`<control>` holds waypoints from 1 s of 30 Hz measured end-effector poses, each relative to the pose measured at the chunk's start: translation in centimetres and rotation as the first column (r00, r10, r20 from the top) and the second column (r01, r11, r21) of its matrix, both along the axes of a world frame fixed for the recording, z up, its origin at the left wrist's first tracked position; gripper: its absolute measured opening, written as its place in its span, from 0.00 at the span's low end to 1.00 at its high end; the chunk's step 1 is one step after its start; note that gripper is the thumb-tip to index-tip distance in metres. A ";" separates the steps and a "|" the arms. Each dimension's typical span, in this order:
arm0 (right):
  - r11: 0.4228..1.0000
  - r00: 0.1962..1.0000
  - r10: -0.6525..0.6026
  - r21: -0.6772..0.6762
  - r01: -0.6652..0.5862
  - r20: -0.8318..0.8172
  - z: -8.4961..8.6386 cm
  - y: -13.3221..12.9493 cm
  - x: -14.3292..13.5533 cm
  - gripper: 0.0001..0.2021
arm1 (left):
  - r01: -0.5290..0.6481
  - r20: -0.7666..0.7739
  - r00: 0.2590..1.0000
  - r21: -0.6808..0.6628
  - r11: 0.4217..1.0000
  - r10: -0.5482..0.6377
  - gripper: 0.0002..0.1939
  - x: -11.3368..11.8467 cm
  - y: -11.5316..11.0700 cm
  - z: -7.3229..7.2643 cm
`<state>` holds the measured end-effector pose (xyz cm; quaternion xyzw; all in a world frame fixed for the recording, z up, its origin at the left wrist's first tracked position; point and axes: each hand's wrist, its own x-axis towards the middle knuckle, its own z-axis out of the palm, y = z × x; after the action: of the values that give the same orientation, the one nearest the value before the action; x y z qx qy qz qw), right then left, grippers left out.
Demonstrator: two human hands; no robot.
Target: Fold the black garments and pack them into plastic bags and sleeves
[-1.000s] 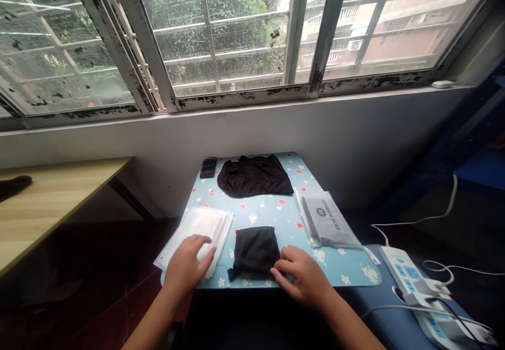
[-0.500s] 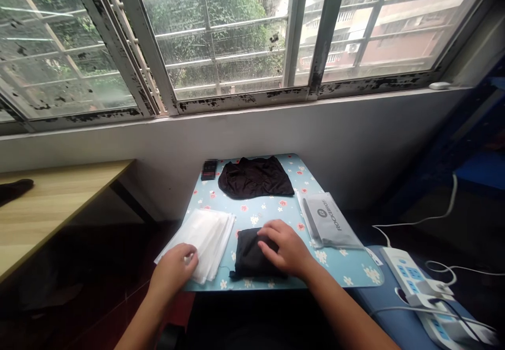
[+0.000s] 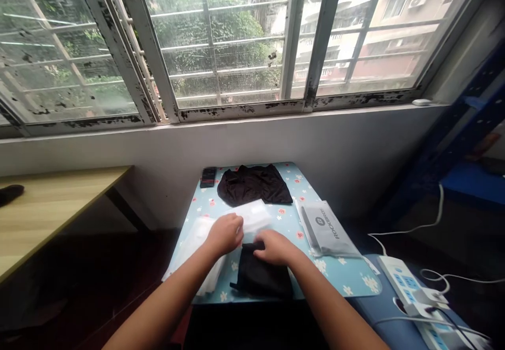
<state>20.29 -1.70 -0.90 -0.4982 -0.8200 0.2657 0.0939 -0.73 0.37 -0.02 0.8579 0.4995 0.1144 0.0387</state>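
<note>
Head view: the left hand (image 3: 229,233) is closed on a blurred white bag (image 3: 255,215) extending towards its 2 o'clock. The right hand (image 3: 276,246) half-curls over the upper edge of a black pouch (image 3: 264,277) at the worktop's (image 3: 357,279) 6 o'clock; whether it grips, I cannot tell. More white bags (image 3: 190,240) lie at 8 o'clock.

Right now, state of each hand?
Left hand: closed, holding a white bag, blurred.
Right hand: fingers curled at the top edge of the black pouch; whether it grips can't be told.
</note>
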 end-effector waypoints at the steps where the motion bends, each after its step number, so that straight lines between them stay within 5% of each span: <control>1: 1.000 1.000 -0.014 0.009 0.014 -0.006 -0.1 -0.5 0.4 0.09 | 0.028 0.001 1.000 -0.022 0.999 -0.028 0.07 0.3 0.4 -1.0; 4: 0.997 0.998 -0.064 0.031 0.065 -0.022 -0.1 -2.1 1.6 0.10 | 0.063 0.034 0.998 -0.047 0.997 -0.061 0.05 0.2 1.1 -3.1; 11: 0.987 0.985 -0.151 0.052 0.155 -0.079 -0.9 -3.3 1.7 0.15 | 0.096 0.162 0.983 -0.055 0.994 -0.086 0.14 -1.1 1.2 -4.5; 16: 0.996 0.994 -0.055 0.070 0.061 -0.092 -0.9 -3.6 0.5 0.13 | 0.060 0.221 0.974 -0.077 0.995 -0.042 0.21 -0.6 0.9 -5.7; 22: 0.970 0.998 -0.042 0.237 0.053 -0.051 0.0 -2.2 -0.2 0.11 | 0.184 0.299 0.944 -0.115 0.976 -0.142 0.23 0.3 0.8 -6.8; 30: 0.901 0.989 -0.126 0.409 0.146 -0.074 -2.2 0.1 -0.7 0.07 | 0.235 0.556 0.820 -0.117 0.965 -0.132 0.24 0.0 1.6 -7.4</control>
<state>19.63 -1.55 -3.14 -0.5169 -0.8185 0.0906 0.2340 -0.71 1.94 -7.43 0.8271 0.3907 0.3030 0.2673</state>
